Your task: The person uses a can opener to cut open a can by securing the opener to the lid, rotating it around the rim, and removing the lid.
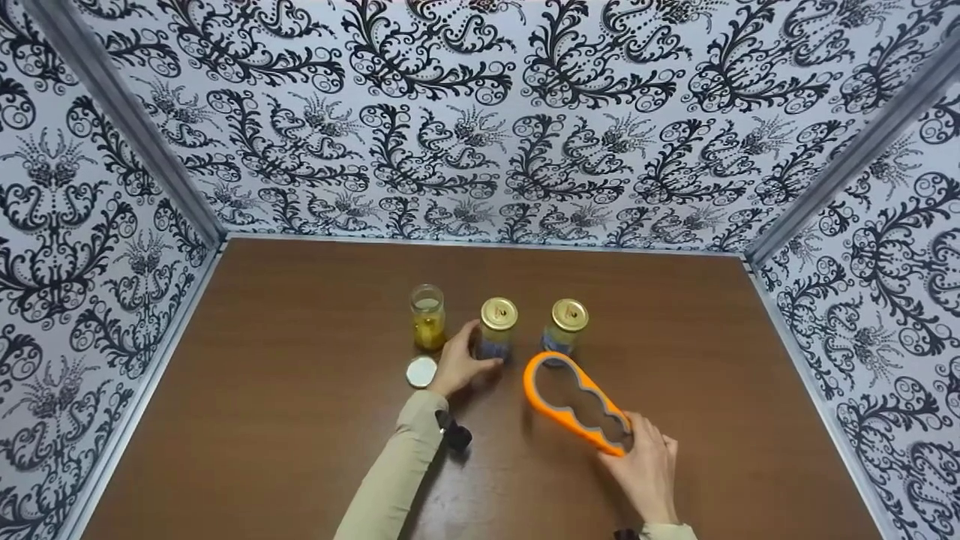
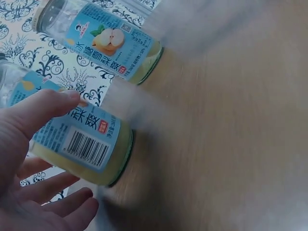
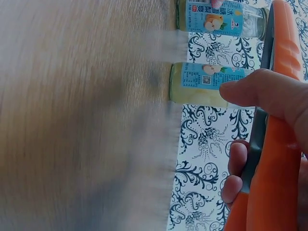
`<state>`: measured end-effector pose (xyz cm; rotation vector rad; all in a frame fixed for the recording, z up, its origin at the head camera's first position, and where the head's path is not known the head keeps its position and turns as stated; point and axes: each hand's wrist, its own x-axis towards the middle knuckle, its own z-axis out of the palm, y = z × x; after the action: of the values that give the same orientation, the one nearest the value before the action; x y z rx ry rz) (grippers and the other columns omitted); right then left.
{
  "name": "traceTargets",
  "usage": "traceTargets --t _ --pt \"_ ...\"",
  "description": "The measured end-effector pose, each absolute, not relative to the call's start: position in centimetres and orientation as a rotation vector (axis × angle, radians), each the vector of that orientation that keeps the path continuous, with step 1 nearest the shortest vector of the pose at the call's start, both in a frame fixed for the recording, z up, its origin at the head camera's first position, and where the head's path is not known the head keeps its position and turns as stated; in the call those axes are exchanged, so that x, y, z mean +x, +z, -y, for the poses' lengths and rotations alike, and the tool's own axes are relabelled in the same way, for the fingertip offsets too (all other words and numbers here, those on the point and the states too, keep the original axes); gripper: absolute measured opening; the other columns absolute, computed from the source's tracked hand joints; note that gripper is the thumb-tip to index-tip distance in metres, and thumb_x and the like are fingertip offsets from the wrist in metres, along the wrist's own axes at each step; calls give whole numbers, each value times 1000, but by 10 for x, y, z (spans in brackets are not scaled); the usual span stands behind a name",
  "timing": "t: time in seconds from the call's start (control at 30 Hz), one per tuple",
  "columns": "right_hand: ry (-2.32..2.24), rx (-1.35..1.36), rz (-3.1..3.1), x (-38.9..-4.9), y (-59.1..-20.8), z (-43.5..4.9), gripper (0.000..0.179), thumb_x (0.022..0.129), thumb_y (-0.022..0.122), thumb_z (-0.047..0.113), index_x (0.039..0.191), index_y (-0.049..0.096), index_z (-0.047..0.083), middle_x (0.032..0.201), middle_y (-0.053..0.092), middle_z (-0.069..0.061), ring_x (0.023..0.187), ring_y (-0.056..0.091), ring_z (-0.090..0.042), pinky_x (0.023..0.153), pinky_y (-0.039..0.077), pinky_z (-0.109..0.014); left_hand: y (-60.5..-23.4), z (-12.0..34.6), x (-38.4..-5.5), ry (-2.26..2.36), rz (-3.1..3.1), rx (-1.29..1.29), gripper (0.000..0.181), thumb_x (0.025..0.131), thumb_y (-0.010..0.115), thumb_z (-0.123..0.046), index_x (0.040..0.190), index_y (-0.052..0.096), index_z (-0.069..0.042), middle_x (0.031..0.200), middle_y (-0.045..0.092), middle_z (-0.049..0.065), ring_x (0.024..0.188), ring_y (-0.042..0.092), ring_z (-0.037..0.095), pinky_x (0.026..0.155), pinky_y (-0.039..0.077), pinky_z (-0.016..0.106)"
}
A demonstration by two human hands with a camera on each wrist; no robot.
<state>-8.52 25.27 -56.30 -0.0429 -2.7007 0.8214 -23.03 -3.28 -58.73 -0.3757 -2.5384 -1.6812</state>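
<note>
Beige long sleeves [image 1: 394, 472]: covered both forearms, reached in from the bottom edge of the head view.
Right hand [image 1: 645, 457]: grasped the narrow end of an orange and grey jar opener [image 1: 571, 424] with thumb and curled fingers.
Opener: slanted away to the left, showed a scalloped grey inner edge within the orange frame, overlapped the base of the right jar with the wide end in the head view; impossible to tell whether touching.
Black wrist-worn device [image 1: 456, 436]: sat strapped at the left wrist.
Left hand [image 1: 459, 361]: reached round the near left side of the middle jar with relaxed, spread fingers and thumb, not clenched; impossible to tell for sure whether touching the glass.
Round white lid [image 1: 421, 371]: lay flat just left of the left hand, near the base of the open jar.
Open clear glass jar with yellow contents [image 1: 429, 326]: stood upright, leftmost of three, with a bare mouth.
Middle glass jar with gold lid and blue pear label [image 1: 496, 330]: stood upright beside the left hand, showed a barcode in the left wrist view.
Right glass jar with gold lid and blue pear label [image 1: 562, 330]: stood upright, apart from the middle one.
Brown wooden tabletop [image 1: 300, 420]: bore all three jars and the lid.
White wall with black scrollwork [image 1: 450, 142]: rose behind the far edge.
</note>
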Motion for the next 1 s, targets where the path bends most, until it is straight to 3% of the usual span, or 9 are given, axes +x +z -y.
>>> traceTargets --t 0.5,0.73,1.0 --pt "860 -71 2716 -83 -567 -247 55 57 88 6 105 62 -3 96 66 -18 87 60 -36 82 31 -50 -595 21 -240 -1768 2511 -316 71 70 83 -6 131 49 0 118 62 19 107 58 36 94 44 49" --pt "886 -97 2760 -82 -565 -248 59 60 88 6 111 60 -4 102 65 -19 92 60 -37 85 30 -50 -594 21 -244 -1839 2477 -391 61 69 79 1 124 52 3 112 62 17 104 58 34 92 45 47" --pt "902 -150 2763 -87 -561 -256 56 61 86 6 110 60 -4 99 66 -19 90 60 -36 85 28 -51 -588 21 -243 -1827 2488 -358 64 68 80 1 126 53 2 113 63 17 105 58 35 93 44 48"
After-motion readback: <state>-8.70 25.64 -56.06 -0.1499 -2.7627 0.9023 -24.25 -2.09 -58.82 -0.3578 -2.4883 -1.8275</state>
